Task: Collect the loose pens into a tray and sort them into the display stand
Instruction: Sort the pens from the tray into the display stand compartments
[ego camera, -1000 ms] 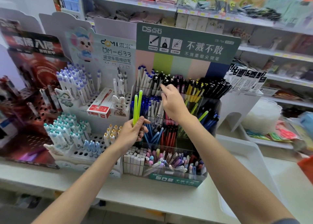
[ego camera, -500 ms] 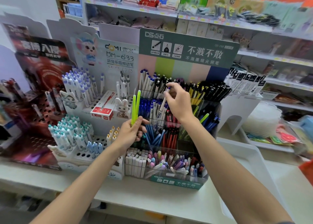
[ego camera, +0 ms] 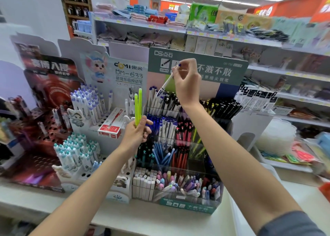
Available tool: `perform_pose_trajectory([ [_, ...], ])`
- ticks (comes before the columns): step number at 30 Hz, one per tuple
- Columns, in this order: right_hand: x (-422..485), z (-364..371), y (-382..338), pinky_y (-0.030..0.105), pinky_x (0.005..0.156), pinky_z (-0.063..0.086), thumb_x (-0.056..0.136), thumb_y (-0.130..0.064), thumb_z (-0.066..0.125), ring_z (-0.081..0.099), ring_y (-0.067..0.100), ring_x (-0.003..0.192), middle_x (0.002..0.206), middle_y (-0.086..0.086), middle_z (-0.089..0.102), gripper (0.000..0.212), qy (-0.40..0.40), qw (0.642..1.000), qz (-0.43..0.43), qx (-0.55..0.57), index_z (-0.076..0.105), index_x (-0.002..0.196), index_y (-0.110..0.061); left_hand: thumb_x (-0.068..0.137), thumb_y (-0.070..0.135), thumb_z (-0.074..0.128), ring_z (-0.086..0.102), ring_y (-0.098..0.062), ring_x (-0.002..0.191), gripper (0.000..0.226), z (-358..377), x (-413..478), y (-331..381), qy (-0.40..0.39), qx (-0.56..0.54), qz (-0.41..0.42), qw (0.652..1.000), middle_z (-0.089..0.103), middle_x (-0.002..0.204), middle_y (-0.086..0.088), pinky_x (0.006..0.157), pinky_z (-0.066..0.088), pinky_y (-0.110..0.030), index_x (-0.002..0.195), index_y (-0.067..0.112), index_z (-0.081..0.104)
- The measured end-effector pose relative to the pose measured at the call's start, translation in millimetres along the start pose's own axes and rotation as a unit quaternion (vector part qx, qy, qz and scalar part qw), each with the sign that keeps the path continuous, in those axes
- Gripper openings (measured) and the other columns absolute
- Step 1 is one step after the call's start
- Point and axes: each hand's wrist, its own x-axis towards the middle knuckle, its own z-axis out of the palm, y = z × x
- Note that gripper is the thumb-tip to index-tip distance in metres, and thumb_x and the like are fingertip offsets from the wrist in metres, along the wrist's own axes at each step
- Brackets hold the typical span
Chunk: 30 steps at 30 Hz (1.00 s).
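My left hand (ego camera: 136, 132) grips two neon yellow-green pens (ego camera: 138, 107) upright in front of the display stand (ego camera: 189, 204). My right hand (ego camera: 186, 83) is raised above the stand's top row and pinches a white pen with a blue cap (ego camera: 167, 83), tilted, its lower end just over the white pens (ego camera: 160, 102) in the upper left compartment. The stand has tiered clear compartments with blue, red, black and pastel pens. A white tray (ego camera: 237, 216) lies on the counter at the lower right, mostly hidden by my right arm.
A white pen stand (ego camera: 85, 110) with purple- and teal-capped pens stands to the left, with a red box (ego camera: 110, 127) on it. A dark red stand (ego camera: 44, 137) is farther left. Store shelves (ego camera: 196, 32) with goods run behind. A stack of clear lids (ego camera: 276, 137) sits right.
My right hand has risen from the middle compartments, lifting a white blue-capped pen out and up to the top row. My left hand keeps holding the two green pens.
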Motion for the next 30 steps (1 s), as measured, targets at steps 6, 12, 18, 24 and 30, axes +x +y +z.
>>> perform_pose_trajectory([
  [6,-22,30,25,0.039,0.072,0.058,0.09,-0.007,0.067,0.064,0.019,0.075,0.082,0.006,0.066,0.012,-0.181,0.978,0.036,-0.096,0.057,0.096,-0.002,0.101,0.042,0.043,0.049,-0.005,0.053,0.042,-5,1,1,0.0,0.033,-0.013,0.999,0.058,0.069,0.0,0.047,0.039,-0.015,0.105,0.005,0.063],
  [12,-32,27,29,0.033,0.097,0.029,0.096,-0.025,0.059,0.045,0.024,0.12,0.117,0.004,0.069,0.023,-0.259,0.949,0.031,-0.175,0.076,0.105,-0.011,0.1,0.041,0.044,0.049,-0.005,0.053,0.04,-3,1,3,-0.012,0.04,-0.018,0.999,0.058,0.069,0.0,0.048,0.04,-0.014,0.105,0.006,0.063],
  [18,-50,-19,-9,0.025,0.08,0.051,0.094,-0.012,0.059,0.061,0.01,0.081,0.092,-0.006,0.065,0.042,-0.262,0.961,0.086,0.025,0.054,0.136,-0.014,0.101,0.041,0.042,0.049,-0.006,0.052,0.044,22,-1,2,-0.104,0.056,-0.009,0.993,0.062,0.068,0.0,0.046,0.039,-0.016,0.105,0.003,0.064],
  [24,-65,-94,22,0.031,0.072,0.056,0.093,-0.011,0.063,0.066,0.012,0.077,0.086,0.003,0.068,0.029,-0.125,0.981,0.145,-0.017,0.054,0.12,-0.013,0.104,0.04,0.04,0.041,-0.006,0.048,0.041,96,-11,-13,-0.169,0.066,-0.02,0.983,0.058,0.065,0.0,0.044,0.029,-0.018,0.108,0.006,0.062],
  [30,-66,-171,51,0.006,0.065,0.043,0.094,-0.007,0.061,0.06,-0.001,0.072,0.085,0.003,0.065,0.026,0.008,0.984,0.114,-0.138,0.051,0.118,-0.006,0.11,0.03,0.026,0.032,-0.006,0.049,0.038,129,-15,-36,-0.188,0.052,-0.018,0.981,0.049,0.065,0.001,0.044,0.024,-0.017,0.105,0.006,0.056],
])
